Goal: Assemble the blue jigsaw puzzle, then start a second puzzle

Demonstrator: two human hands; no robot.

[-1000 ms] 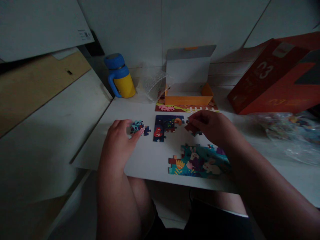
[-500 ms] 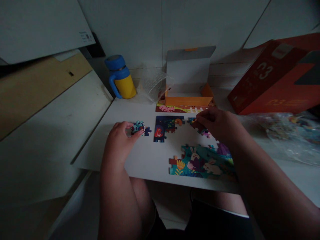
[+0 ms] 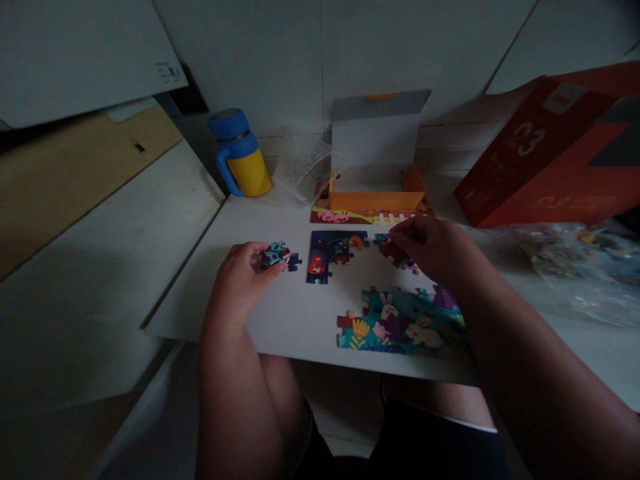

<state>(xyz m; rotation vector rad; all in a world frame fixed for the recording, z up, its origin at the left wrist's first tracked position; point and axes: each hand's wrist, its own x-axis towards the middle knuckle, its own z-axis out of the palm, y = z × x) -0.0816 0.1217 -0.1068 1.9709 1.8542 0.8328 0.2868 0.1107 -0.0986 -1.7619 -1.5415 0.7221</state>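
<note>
My left hand is closed around a small stack of jigsaw puzzle pieces, thumb in front and fingers behind. One dark blue piece sticks out to the right of the stack. My right hand pinches at the edge of some joined puzzle pieces, and its fingers partly cover them. Between the hands lies a joined dark blue corner section with a red figure and an orange moon. Nearer the table edge, a larger joined section shows white rabbits and flowers; my right forearm hides its right end.
An open orange box stands at the back on a printed sheet. Left of it are crumpled clear plastic and a blue and yellow flask. On the right are a red box and a clear bag with contents.
Both hands hold nearly the same places, with the left fingers shifting slightly on the stack. The whole view has moved a little.
</note>
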